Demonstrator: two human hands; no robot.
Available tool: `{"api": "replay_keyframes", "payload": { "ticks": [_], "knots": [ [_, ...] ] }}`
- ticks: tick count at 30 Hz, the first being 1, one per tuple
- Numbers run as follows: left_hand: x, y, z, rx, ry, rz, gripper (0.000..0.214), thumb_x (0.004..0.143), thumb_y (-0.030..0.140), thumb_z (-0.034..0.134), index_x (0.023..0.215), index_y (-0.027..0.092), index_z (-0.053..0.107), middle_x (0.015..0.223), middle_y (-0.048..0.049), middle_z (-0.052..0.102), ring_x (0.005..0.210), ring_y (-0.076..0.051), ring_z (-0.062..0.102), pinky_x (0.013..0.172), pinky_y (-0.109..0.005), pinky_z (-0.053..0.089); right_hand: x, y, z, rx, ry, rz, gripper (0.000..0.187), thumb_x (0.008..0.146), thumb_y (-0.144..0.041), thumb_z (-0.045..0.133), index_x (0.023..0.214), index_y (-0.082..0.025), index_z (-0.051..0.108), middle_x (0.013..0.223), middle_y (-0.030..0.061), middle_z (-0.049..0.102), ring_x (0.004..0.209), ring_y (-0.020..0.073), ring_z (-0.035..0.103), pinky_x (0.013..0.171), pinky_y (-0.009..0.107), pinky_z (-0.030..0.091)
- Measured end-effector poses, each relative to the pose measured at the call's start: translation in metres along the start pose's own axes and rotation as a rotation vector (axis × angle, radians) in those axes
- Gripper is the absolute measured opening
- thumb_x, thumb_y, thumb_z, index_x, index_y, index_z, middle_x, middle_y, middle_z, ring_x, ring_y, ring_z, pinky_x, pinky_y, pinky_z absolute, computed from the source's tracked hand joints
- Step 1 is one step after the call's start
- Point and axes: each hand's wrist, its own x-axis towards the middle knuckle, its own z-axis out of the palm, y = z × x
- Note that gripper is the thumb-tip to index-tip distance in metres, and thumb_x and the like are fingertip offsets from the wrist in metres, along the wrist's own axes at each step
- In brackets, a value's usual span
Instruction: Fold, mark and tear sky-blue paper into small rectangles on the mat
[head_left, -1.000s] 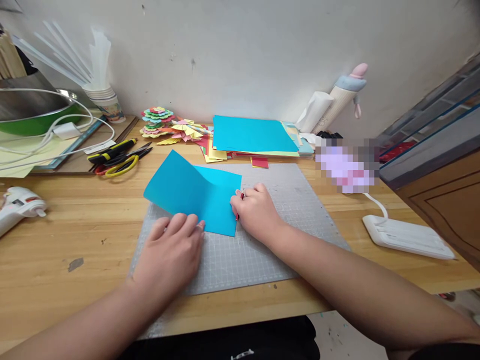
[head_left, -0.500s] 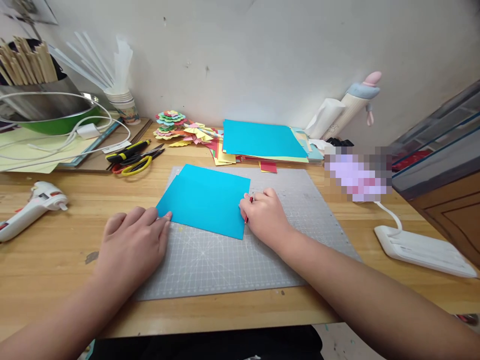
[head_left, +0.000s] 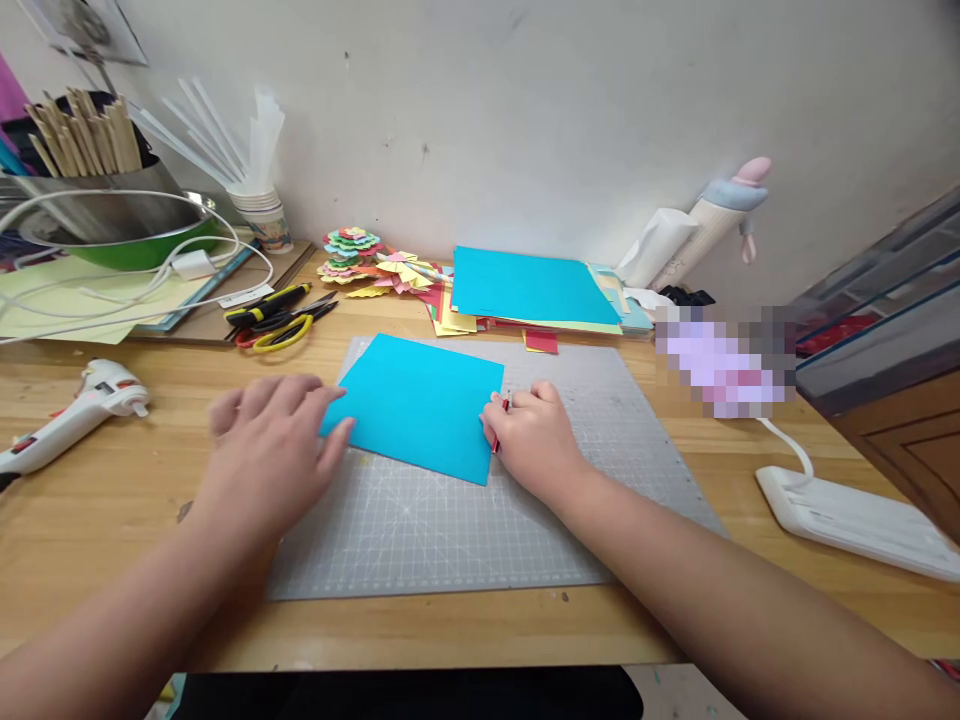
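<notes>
A folded blue sheet of paper (head_left: 420,405) lies flat on a grey cutting mat (head_left: 487,530). My left hand (head_left: 266,455) hovers at the sheet's left corner, fingers spread and slightly blurred, holding nothing. My right hand (head_left: 532,435) rests on the mat at the sheet's right edge, fingers curled round a thin red pen or pencil (head_left: 501,425), its knuckles touching the paper.
A stack of coloured paper (head_left: 525,290) with a blue sheet on top lies behind the mat, beside paper flowers (head_left: 352,255). Scissors (head_left: 281,325) and a glue gun (head_left: 71,410) lie to the left. A white lamp base (head_left: 855,515) sits at right.
The raised left flap of the blue sheet has been laid flat. My left hand moved from the sheet's front edge out to its left corner and lifted slightly.
</notes>
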Motion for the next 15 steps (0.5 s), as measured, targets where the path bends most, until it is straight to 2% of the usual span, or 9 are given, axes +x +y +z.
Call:
{"api": "replay_keyframes", "payload": {
  "ticks": [3,5,7,11,15],
  "knots": [
    [0.015,0.003,0.015,-0.087,-0.082,0.017,0.068,0.091,0.056,0.035,0.139,0.009,0.044,0.139,-0.0175,0.05,0.13,-0.037,0.04,0.106,-0.051,0.03,0.0,-0.001,-0.001,-0.032,0.025,0.015,0.03,0.09,-0.008,0.043,0.074,-0.017,0.068,0.049,0.0002,0.057,0.058,0.0163,0.047,0.088,0.041,0.027],
    [0.022,0.002,0.024,-0.122,-0.163,-0.027,0.072,0.092,0.057,0.03,0.141,0.006,0.041,0.137,-0.0182,0.053,0.133,-0.037,0.038,0.108,-0.051,0.029,0.0,-0.001,-0.002,-0.048,0.039,0.026,0.028,0.089,-0.009,0.045,0.077,-0.017,0.069,0.051,0.0,0.059,0.061,0.0164,0.05,0.099,0.044,0.023],
    [0.022,0.001,0.028,-0.137,-0.207,-0.054,0.067,0.095,0.052,0.025,0.14,0.007,0.044,0.132,-0.0165,0.059,0.134,-0.034,0.039,0.109,-0.051,0.028,0.0,0.001,-0.003,-0.054,0.053,0.035,0.024,0.088,-0.011,0.048,0.08,-0.017,0.071,0.054,0.001,0.063,0.065,0.0174,0.055,0.105,0.046,0.021],
    [0.002,0.003,0.022,-0.112,-0.159,-0.031,0.057,0.096,0.042,0.025,0.136,0.01,0.05,0.129,-0.0144,0.062,0.134,-0.032,0.041,0.109,-0.054,0.026,0.001,0.008,-0.007,0.04,0.065,0.043,0.022,0.089,-0.016,0.051,0.075,-0.02,0.068,0.058,0.0011,0.067,0.092,0.0216,0.064,0.113,0.052,0.011],
    [-0.025,0.016,0.01,-0.069,-0.106,0.04,0.058,0.095,0.044,0.034,0.134,0.004,0.05,0.119,-0.0196,0.065,0.129,-0.038,0.044,0.106,-0.057,0.029,0.002,0.015,-0.009,0.129,0.055,0.048,0.025,0.093,-0.021,0.049,0.075,-0.02,0.065,0.062,0.0009,0.071,0.109,0.0242,0.062,0.114,0.058,0.005]
  ]
}}
